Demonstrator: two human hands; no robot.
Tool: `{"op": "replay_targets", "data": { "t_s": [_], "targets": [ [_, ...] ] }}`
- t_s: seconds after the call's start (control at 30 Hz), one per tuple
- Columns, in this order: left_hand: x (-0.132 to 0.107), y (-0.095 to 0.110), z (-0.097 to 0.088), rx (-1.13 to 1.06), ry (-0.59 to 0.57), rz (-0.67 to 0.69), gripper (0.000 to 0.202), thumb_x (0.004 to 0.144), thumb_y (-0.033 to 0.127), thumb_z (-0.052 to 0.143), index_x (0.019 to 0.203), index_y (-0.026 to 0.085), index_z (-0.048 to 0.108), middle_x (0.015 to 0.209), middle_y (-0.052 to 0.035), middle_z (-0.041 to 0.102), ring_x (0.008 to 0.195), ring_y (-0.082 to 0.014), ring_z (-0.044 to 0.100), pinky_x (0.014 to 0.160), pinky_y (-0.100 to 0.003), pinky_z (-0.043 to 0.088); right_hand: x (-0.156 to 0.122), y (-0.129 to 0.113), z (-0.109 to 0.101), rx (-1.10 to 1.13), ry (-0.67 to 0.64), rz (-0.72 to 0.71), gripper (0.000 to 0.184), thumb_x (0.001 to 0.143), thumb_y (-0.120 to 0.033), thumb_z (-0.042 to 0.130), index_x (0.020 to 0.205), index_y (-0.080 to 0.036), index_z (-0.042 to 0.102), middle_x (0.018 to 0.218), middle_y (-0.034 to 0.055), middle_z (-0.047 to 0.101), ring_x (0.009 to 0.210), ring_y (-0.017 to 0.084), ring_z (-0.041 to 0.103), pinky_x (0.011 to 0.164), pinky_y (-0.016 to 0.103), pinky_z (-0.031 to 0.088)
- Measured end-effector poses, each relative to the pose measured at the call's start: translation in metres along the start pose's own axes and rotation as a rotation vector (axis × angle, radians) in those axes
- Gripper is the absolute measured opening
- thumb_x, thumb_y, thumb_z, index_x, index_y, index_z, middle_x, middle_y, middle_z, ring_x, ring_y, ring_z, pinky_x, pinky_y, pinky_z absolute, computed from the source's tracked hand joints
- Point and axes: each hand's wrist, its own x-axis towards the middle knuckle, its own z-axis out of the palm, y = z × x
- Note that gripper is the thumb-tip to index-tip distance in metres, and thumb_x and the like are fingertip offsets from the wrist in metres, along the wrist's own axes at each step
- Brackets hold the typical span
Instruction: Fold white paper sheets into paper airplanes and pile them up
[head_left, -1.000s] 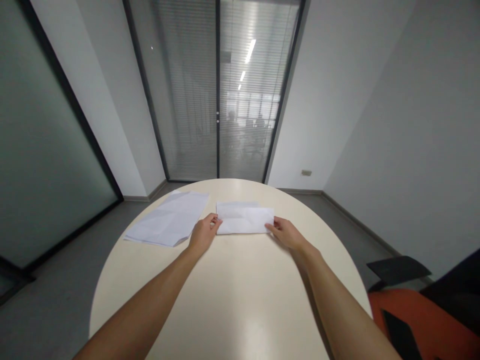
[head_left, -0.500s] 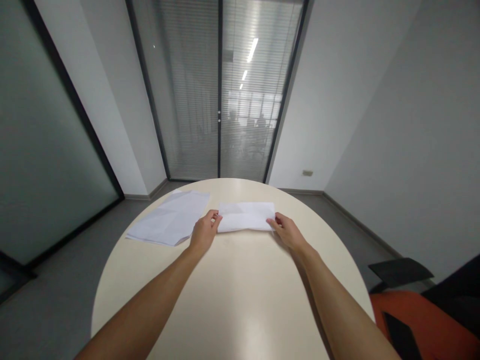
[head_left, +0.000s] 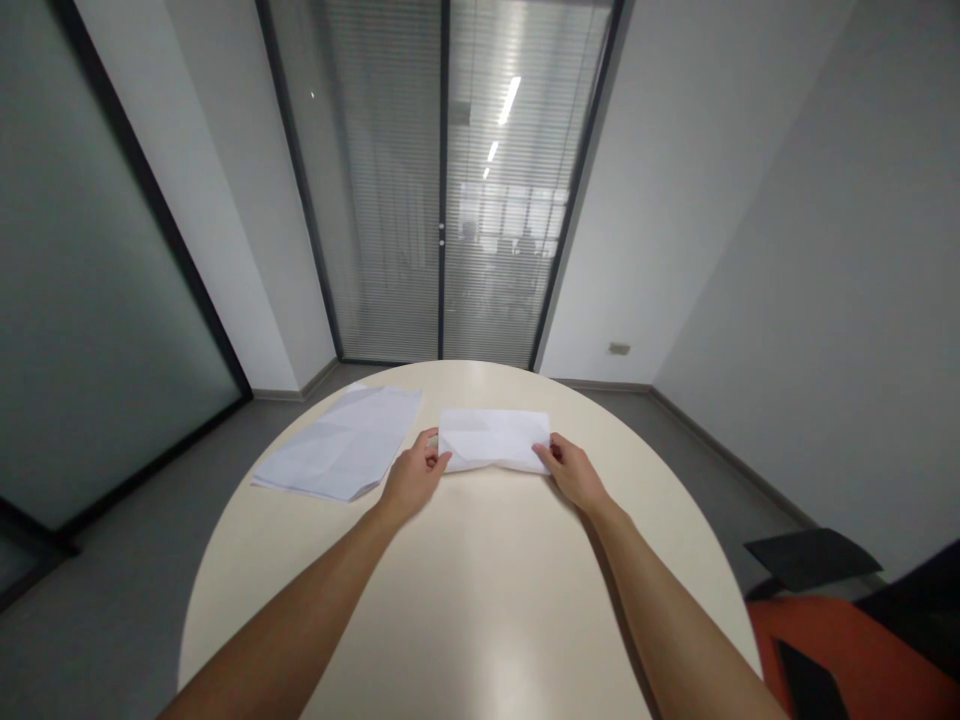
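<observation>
Between my two hands is a folded sheet of white paper (head_left: 493,436), wide and short, with a crease across it and its near edge bent slightly in the middle. My left hand (head_left: 415,474) pinches its left end, thumb on top and fingers behind. At the right end, my right hand (head_left: 575,470) grips the sheet the same way, thumb over the near corner. Left of my left hand, several loose white sheets (head_left: 341,440) lie in an uneven, creased stack on the table.
The round cream table (head_left: 465,580) fills the lower middle. An orange chair (head_left: 847,650) with black armrests stands close to its right edge. Beyond the far edge are glass panels with blinds (head_left: 390,200); a frosted glass panel (head_left: 97,270) is at the left.
My left hand has shifted slightly nearer along the paper's left end, its thumb now further onto the sheet. The paper's near edge bends more in the middle. The view has tilted a little.
</observation>
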Motion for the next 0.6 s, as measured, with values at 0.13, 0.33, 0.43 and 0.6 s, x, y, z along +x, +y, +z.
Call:
{"op": "replay_targets", "data": {
  "t_s": [0.13, 0.33, 0.43, 0.6],
  "targets": [
    [0.0029, -0.0034, -0.0001, 0.052, 0.017, 0.022, 0.042, 0.094, 0.034, 0.054, 0.133, 0.019, 0.049, 0.072, 0.002, 0.068, 0.066, -0.0172, 0.064, 0.065, -0.026, 0.043, 0.003, 0.0, 0.0015, 0.014, 0.007, 0.016, 0.041, 0.093, -0.06, 0.047, 0.09, -0.021, 0.059, 0.067, -0.0008, 0.057, 0.063, 0.018, 0.051, 0.061, 0.028, 0.035],
    [0.0049, -0.0036, -0.0011, 0.056, 0.025, 0.001, 0.042, 0.094, 0.034, 0.055, 0.133, 0.02, 0.049, 0.084, -0.0021, 0.072, 0.072, -0.0179, 0.066, 0.068, -0.027, 0.044, 0.0069, -0.0001, 0.0027, 0.037, -0.009, 0.028, 0.043, 0.093, -0.061, 0.046, 0.096, -0.02, 0.062, 0.067, 0.0001, 0.06, 0.063, 0.019, 0.053, 0.06, 0.028, 0.036],
    [0.0053, -0.0048, -0.0008, 0.038, 0.035, 0.024, 0.041, 0.094, 0.034, 0.054, 0.133, 0.019, 0.049, 0.082, -0.0017, 0.071, 0.07, -0.0177, 0.065, 0.068, -0.027, 0.045, 0.0075, -0.0017, 0.0028, 0.022, 0.008, 0.019, 0.044, 0.094, -0.061, 0.045, 0.096, -0.021, 0.062, 0.067, 0.0006, 0.061, 0.063, 0.019, 0.053, 0.06, 0.028, 0.036],
    [0.0065, -0.0097, 0.0029, -0.111, 0.033, -0.001, 0.041, 0.095, 0.035, 0.053, 0.132, 0.019, 0.049, 0.084, -0.0028, 0.07, 0.069, -0.0172, 0.067, 0.065, -0.027, 0.049, 0.0076, -0.0066, 0.002, -0.022, 0.009, 0.016, 0.044, 0.095, -0.061, 0.043, 0.098, -0.022, 0.063, 0.069, 0.002, 0.063, 0.064, 0.02, 0.056, 0.061, 0.028, 0.036]
  ]
}}
